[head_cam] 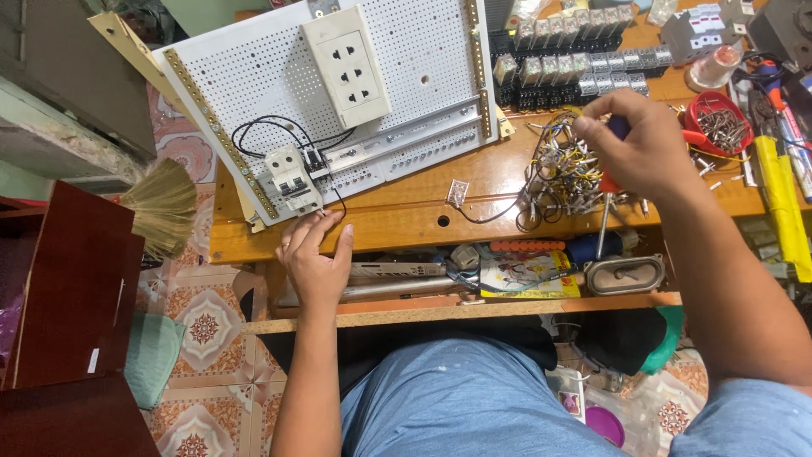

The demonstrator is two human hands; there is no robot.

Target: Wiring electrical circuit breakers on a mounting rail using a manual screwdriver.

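Note:
A white perforated panel (254, 76) lies tilted on the wooden bench (397, 224). It carries a cream socket block (347, 63) and a white circuit breaker (292, 179) with black wires. My left hand (317, 254) rests flat at the bench's front edge, fingers apart, just below the breaker. My right hand (639, 144) is closed around a screwdriver (606, 211) with a red and blue handle, its shaft pointing down. It hovers beside a tangle of loose wires (558, 173).
Rows of relays (575, 63) line the bench's back. A red bowl of screws (719, 127) and hand tools (782, 186) lie at the right. An open shelf (474, 313) under the bench holds papers and tools. A straw broom (165, 207) and dark wooden furniture (68, 288) stand on the left.

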